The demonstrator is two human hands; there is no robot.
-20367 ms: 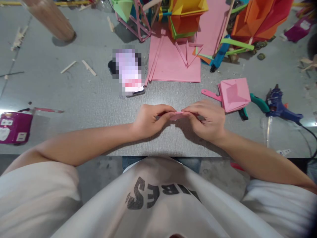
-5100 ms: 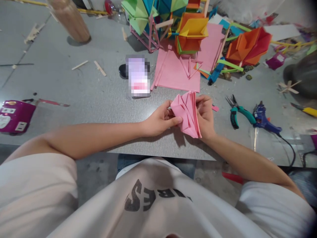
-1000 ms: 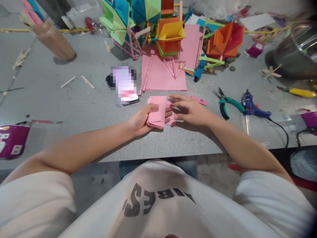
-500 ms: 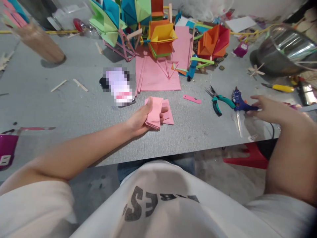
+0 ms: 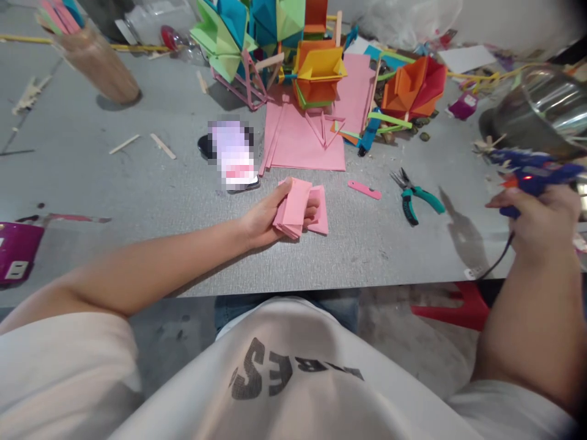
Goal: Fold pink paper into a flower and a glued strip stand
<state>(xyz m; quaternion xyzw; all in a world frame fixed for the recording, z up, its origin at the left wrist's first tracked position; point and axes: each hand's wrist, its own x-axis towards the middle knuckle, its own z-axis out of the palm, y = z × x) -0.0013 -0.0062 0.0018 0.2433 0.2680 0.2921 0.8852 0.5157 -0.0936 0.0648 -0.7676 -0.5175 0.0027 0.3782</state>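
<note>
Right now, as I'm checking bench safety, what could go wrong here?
The blue glue gun in the right hand shows a glowing red light, so it could be hot enough to burn. Its thin black cord, running near the grey tabletop's edge, might snag. The folded pink paper layers in the left hand might slip.

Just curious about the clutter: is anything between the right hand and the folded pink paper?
Yes: green-handled pliers lie on the table between the right hand and the folded pink paper, with a pink stick nearer the paper. Both lie flat, so the raised blue glue gun could probably pass over.
</note>
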